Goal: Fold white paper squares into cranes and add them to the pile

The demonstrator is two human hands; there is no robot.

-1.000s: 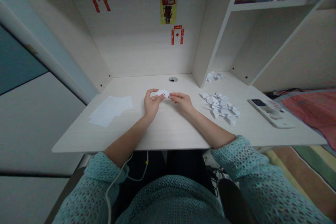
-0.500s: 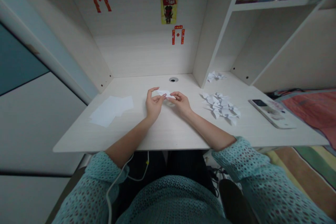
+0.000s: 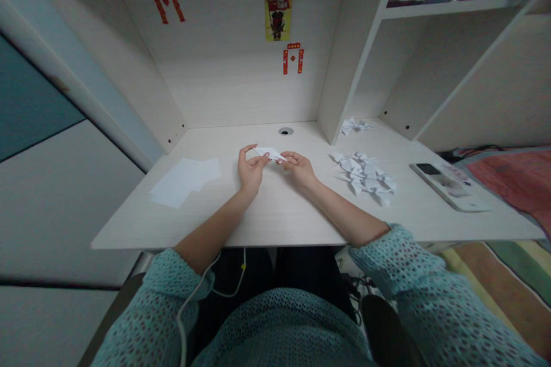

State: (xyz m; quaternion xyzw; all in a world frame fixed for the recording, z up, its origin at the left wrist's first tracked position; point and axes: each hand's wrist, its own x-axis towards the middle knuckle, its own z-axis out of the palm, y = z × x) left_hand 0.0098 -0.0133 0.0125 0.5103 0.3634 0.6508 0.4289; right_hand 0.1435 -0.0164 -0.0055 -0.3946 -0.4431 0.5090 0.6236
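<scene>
A small folded piece of white paper (image 3: 271, 153) is held above the middle of the desk. My left hand (image 3: 250, 171) grips its left end between thumb and fingers. At the other end, my right hand (image 3: 300, 168) pinches the paper's right tip. Right of my hands lies a heap of folded paper pieces (image 3: 364, 175), pointed and white. Flat sheets of white paper (image 3: 183, 180) are spread in an overlapping stack on the left.
A phone-like white device (image 3: 447, 186) lies on the right of the desk (image 3: 284, 218). More folded papers (image 3: 355, 125) sit by the shelf divider (image 3: 344, 86). A round cable hole (image 3: 286, 131) is near the back panel. A white cable (image 3: 183, 321) crosses my left sleeve.
My thumbs have moved apart, and more of the folded paper shows between my hands. The view has shifted slightly.
</scene>
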